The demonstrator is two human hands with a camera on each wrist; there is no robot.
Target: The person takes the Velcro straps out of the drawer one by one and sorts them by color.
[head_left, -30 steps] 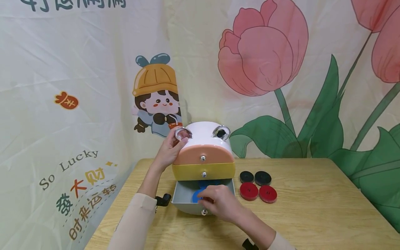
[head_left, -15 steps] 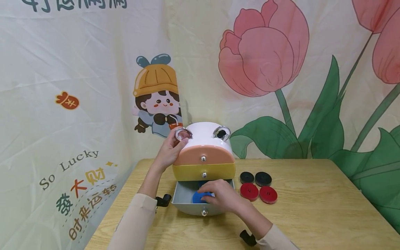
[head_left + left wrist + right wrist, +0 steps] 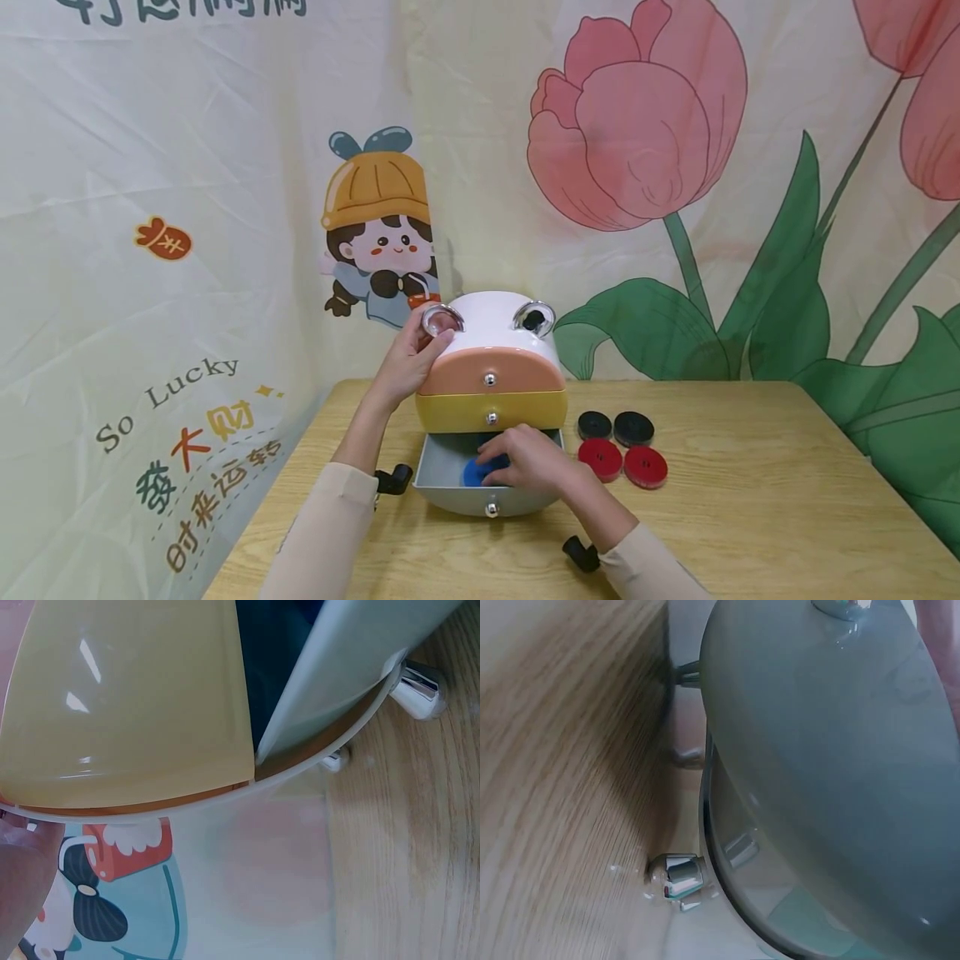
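Observation:
A small cabinet shaped like a frog's head (image 3: pixel 491 412) has a white top, silver-ringed eyes, and orange and yellow drawers pushed in. My left hand (image 3: pixel 408 354) holds its upper left side beside the eye ring, thumb toward the front. The grey bottom drawer (image 3: pixel 442 504) is pulled out. Inside it, my right hand (image 3: pixel 528 458) pinches a round blue disc (image 3: pixel 474 473), fingers at the disc's far side and thumb at its near side. Part of the disc is hidden under the fingers. The grey drawer front (image 3: pixel 817 750) fills much of the right wrist view.
Two black discs (image 3: pixel 633 427) and two red discs (image 3: pixel 646 467) lie on the wooden table (image 3: pixel 750 517) to the right of the cabinet. A printed cloth (image 3: pixel 480 167) with tulips and a cartoon figure hangs behind. Silver feet (image 3: pixel 682 877) hold the cabinet off the tabletop.
My right hand has moved a little deeper into the drawer, its fingers spreading over the blue disc. The right forearm has shifted slightly left. My left hand keeps its hold on the cabinet.

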